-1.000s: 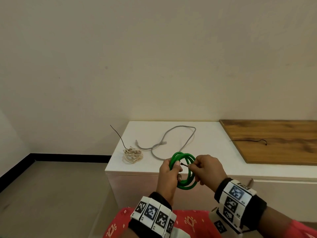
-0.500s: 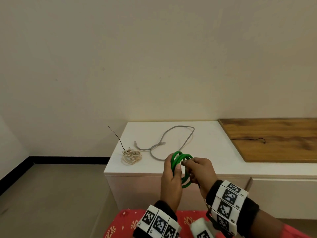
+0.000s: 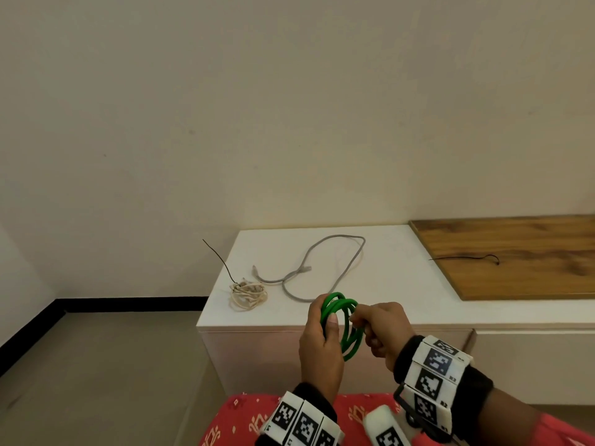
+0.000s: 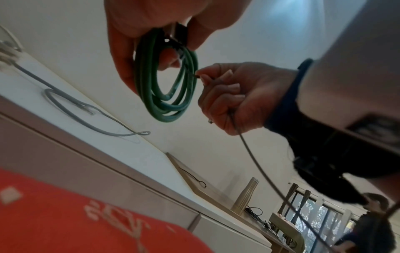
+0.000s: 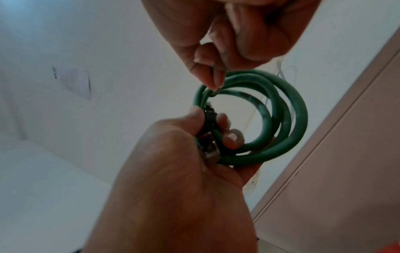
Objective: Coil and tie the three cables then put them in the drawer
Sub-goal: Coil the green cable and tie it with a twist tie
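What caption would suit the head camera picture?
Left hand grips a coiled green cable while right hand pinches a thin tie wire.

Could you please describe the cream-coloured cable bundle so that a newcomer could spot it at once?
Start at the white cabinet against the wall and go to its front left corner. There lies the cream cable bundle, a small tangled coil with a thin dark wire sticking up from it. Unlike the grey cable beside it, it is already bunched.

Home rm: low white cabinet (image 3: 380,275) w/ wood top (image 3: 515,259) (curtained window (image 4: 303,202)), plain walls.
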{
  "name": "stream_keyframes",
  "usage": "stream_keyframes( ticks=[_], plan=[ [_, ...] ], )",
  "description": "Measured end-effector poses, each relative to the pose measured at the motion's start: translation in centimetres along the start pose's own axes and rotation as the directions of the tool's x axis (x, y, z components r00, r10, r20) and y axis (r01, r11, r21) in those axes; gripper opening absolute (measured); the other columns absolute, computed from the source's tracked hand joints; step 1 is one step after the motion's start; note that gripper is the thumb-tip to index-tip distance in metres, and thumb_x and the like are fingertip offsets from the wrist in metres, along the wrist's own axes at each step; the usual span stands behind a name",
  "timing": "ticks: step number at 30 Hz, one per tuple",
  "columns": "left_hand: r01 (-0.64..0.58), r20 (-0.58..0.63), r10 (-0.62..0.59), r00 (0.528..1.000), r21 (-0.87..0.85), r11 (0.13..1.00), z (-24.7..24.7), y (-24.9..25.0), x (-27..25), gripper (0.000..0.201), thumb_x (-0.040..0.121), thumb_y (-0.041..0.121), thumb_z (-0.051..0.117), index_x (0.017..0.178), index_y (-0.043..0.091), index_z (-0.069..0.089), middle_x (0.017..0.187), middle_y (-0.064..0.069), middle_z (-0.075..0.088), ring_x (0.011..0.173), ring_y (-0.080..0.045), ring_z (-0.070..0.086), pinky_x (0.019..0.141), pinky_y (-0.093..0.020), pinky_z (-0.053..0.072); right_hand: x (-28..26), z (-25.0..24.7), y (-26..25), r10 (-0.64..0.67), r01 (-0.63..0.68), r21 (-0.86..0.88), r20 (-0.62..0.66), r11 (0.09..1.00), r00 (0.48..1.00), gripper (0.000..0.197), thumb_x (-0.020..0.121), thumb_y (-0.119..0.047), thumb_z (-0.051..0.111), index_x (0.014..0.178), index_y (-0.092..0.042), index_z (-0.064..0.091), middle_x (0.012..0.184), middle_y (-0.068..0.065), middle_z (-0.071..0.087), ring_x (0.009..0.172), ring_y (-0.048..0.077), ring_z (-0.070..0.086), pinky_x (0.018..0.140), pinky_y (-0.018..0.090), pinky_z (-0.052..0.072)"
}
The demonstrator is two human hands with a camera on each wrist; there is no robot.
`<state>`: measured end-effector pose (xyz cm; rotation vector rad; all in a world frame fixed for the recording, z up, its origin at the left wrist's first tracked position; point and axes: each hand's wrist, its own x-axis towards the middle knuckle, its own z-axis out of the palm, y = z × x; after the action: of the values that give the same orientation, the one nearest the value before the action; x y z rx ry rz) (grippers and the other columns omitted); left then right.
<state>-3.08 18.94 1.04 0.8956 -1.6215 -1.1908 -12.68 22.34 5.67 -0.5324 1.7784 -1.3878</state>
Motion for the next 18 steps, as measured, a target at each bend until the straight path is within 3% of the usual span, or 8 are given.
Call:
stream_keyframes(
  ticks=[3,5,8,12,13,16,18],
  plan=[
    [0.004,-0.006,-0.004,1.000,0.066,0.998,0.3,0.0,-0.1,0.032,0.095,0.010,0.040,0.122,0.025,0.051,0.096,0.017,0.059,0.092,-0.001,0.056,0.080,-0.019,0.044,0.1,-0.2,0.2,0.008,-0.008,0.007,-0.022,1.000,1.000,0.036,0.074,0.006,0.053,0.042,-0.005,0.043,0.037,0.002,0.028,0.028,0.011,0.019,0.037,0.011,0.016],
    [0.015,-0.016,-0.014,1.000,0.112,0.994,0.4,0.0,-0.3,0.033,0.095,0.011,0.040,0.123,0.024,0.051,0.098,0.014,0.060,0.091,-0.002,0.055,0.082,-0.021,0.043,0.1,-0.1,0.3,-0.049,0.048,-0.035,-0.041,0.998,0.998,0.038,0.073,0.006,0.053,0.040,-0.008,0.040,0.035,0.001,0.028,0.028,0.011,0.020,0.037,0.013,0.018],
    [0.018,-0.027,-0.014,1.000,0.181,0.983,0.5,0.0,-0.2,0.034,0.095,0.012,0.040,0.125,0.024,0.050,0.109,0.006,0.061,0.099,-0.012,0.056,0.085,-0.024,0.043,0.0,0.2,0.5,-0.211,0.187,-0.260,-0.068,0.947,0.975,0.040,0.071,-0.001,0.058,0.038,-0.012,0.038,0.039,0.000,0.033,0.037,0.013,0.029,0.044,0.021,0.025],
    [0.036,-0.028,-0.031,0.999,0.208,0.978,0.6,0.0,-0.3,0.034,0.095,0.012,0.041,0.124,0.024,0.050,0.110,0.001,0.063,0.099,-0.016,0.058,0.085,-0.027,0.044,0.3,0.0,0.2,-0.247,0.215,-0.371,-0.041,0.903,0.968,0.034,0.071,-0.006,0.059,0.043,-0.010,0.039,0.045,0.003,0.035,0.045,0.018,0.033,0.049,0.024,0.028],
    [0.034,-0.028,-0.028,0.999,0.211,0.977,0.6,0.1,-0.3,0.033,0.095,0.013,0.040,0.123,0.025,0.051,0.107,0.001,0.064,0.097,-0.016,0.058,0.082,-0.026,0.044,0.2,0.0,0.0,-0.283,0.240,-0.442,-0.031,0.864,0.959,0.034,0.072,-0.010,0.059,0.045,-0.011,0.040,0.046,0.002,0.038,0.047,0.019,0.037,0.050,0.026,0.031],
    [0.038,-0.034,-0.033,0.999,0.173,0.984,0.6,0.3,-0.2,0.031,0.095,0.013,0.040,0.121,0.025,0.052,0.102,0.003,0.064,0.094,-0.016,0.058,0.079,-0.025,0.043,-0.4,0.1,-0.6,-0.454,0.330,-0.755,0.048,0.567,0.889,0.034,0.080,-0.023,0.052,0.052,-0.017,0.035,0.052,-0.004,0.040,0.060,0.020,0.045,0.050,0.025,0.031],
    [0.052,-0.030,-0.048,0.998,0.163,0.985,0.7,0.4,0.0,0.030,0.095,0.013,0.040,0.120,0.024,0.053,0.101,0.000,0.065,0.093,-0.017,0.059,0.077,-0.024,0.043,-0.7,0.1,-0.9,-0.469,0.336,-0.785,0.065,0.520,0.881,0.034,0.080,-0.025,0.051,0.052,-0.018,0.033,0.052,-0.004,0.038,0.060,0.020,0.044,0.047,0.024,0.027]
  ],
)
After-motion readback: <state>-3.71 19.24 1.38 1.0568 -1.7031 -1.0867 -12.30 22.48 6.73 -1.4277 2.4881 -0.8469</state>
